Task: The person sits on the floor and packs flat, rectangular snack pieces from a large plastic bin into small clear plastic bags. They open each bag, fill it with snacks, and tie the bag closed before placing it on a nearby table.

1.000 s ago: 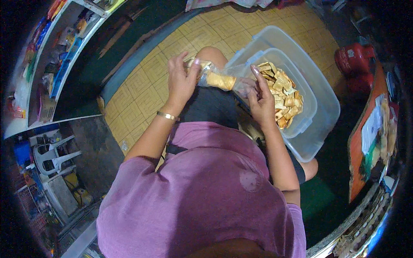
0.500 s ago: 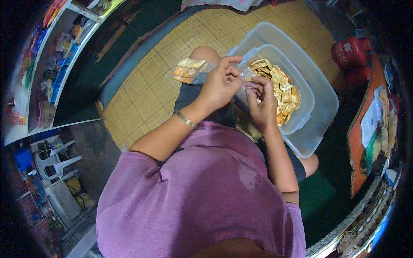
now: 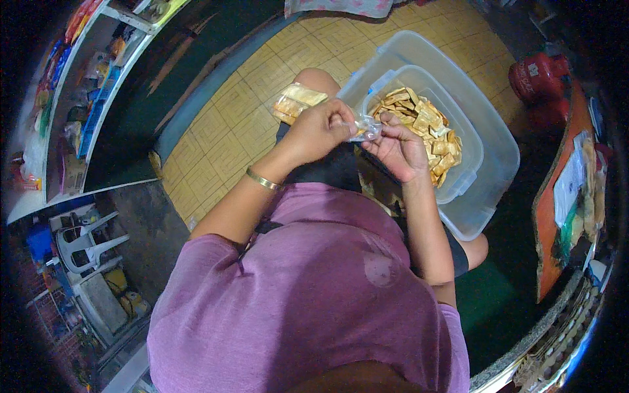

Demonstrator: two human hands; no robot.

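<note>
A clear plastic bag [image 3: 298,100] holding flat, toasted bread-like pieces hangs to the left of my left hand, by my knee. My left hand [image 3: 316,134] is closed on the bag, its thumb and forefinger pinching the gathered plastic. Bunched, shiny film stretches from there to my right hand [image 3: 404,152], whose fingertips grip the other end. My fingers partly hide how the plastic is folded or twisted. Just right of the hands, loose golden-brown toasted pieces [image 3: 429,124] lie heaped in a translucent inner tub [image 3: 470,154].
The inner tub sits inside a larger translucent plastic bin [image 3: 501,154]. Beyond is a red gas cylinder [image 3: 540,78], beside an orange-brown board [image 3: 547,216]. Stocked shelves [image 3: 98,85] stand on the left, with a white plastic chair [image 3: 85,249] below. Yellow patterned flooring [image 3: 242,124] lies ahead.
My left hand has shifted left and slightly down, its fingers closing in. My right hand has turned and moved slightly right. The film between them is now drawn out and bunched.
</note>
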